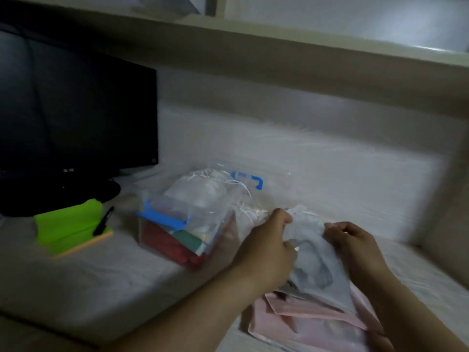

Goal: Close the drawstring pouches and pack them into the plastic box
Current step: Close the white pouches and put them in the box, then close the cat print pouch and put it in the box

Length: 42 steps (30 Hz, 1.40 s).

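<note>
A sheer white drawstring pouch (314, 255) is held up between both hands, dark items showing through it. My left hand (269, 247) grips its left top edge and my right hand (355, 242) pinches its right top edge. To the left stands the clear plastic box (177, 240) with blue clips, holding red and green items, with a filled white pouch (203, 191) piled on top of it. Loose white drawstrings (250, 213) lie between the box and my left hand. Pink pouches (312, 323) lie flat under the held pouch.
A dark monitor (76, 118) stands at the back left. In front of it sits a bright green pad (68, 224) with a black pen (103, 221). A blue-handled clear lid (250, 180) lies behind the box. A shelf (279, 41) overhangs the white desk (342, 186).
</note>
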### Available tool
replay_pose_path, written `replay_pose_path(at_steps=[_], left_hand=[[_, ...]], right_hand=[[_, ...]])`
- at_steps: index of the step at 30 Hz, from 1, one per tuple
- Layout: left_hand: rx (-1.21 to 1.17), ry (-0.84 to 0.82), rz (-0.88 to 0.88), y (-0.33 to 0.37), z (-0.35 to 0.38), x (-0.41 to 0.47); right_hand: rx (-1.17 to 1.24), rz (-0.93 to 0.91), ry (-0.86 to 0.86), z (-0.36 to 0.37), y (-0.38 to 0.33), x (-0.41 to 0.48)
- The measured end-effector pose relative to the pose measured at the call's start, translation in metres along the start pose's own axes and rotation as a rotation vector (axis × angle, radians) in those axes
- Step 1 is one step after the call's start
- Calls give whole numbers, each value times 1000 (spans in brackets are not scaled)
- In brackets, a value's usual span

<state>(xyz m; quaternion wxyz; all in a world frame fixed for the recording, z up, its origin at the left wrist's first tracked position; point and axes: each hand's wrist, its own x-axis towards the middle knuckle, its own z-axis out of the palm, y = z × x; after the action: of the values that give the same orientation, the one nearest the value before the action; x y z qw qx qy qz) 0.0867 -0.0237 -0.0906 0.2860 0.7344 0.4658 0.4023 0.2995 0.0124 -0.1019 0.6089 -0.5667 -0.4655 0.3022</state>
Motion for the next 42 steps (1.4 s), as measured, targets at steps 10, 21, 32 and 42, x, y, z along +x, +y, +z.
replay_pose_path(at_steps=[10,21,32,42], left_hand=[[207,440,169,15,-144,38],[562,217,-184,-50,-201,50],[516,136,124,14,-94,77],[416,-85,11,-28,18,78]], right_hand=[[-70,-169,-122,103,-115,32],[-454,-209,-212,166,-80,30],[-323,-18,-128,55,-42,22],[-520,11,-47,3,24,30]])
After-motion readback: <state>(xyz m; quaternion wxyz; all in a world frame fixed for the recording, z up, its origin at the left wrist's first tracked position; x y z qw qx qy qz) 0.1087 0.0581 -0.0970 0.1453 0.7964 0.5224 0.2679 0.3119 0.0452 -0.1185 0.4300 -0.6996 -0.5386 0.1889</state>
